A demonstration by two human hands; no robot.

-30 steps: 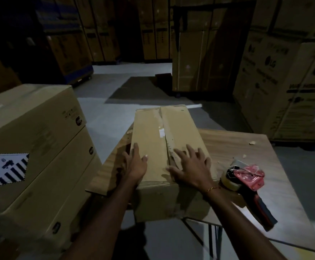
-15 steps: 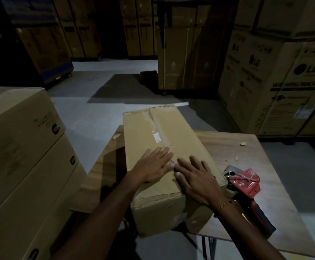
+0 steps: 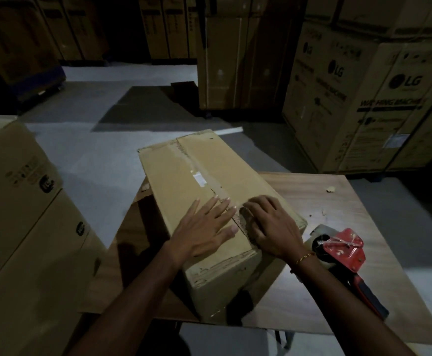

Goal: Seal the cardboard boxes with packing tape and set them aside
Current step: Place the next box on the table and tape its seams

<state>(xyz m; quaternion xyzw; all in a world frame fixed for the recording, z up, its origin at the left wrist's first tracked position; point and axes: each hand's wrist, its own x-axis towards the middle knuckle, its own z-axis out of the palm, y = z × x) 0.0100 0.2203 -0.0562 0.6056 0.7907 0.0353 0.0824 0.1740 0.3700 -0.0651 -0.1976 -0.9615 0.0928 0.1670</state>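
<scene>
Pressing down the top flaps of the cardboard box [image 3: 209, 191] on the wooden table [image 3: 338, 201], ready for sealing. Left hand [image 3: 207, 231] flat, fingers straight, beside the centre seam; right hand [image 3: 274, 227] just across it, fingers bent, pressing the other flap, gripping nothing. Next, probably: reach for the red tape dispenser [image 3: 338, 249], just right of the right wrist, while keeping the flaps shut.

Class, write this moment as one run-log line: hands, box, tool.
left hand: flat on box top | right hand: pressing seam | box: on table | tape dispenser: lying unheld beside box
</scene>
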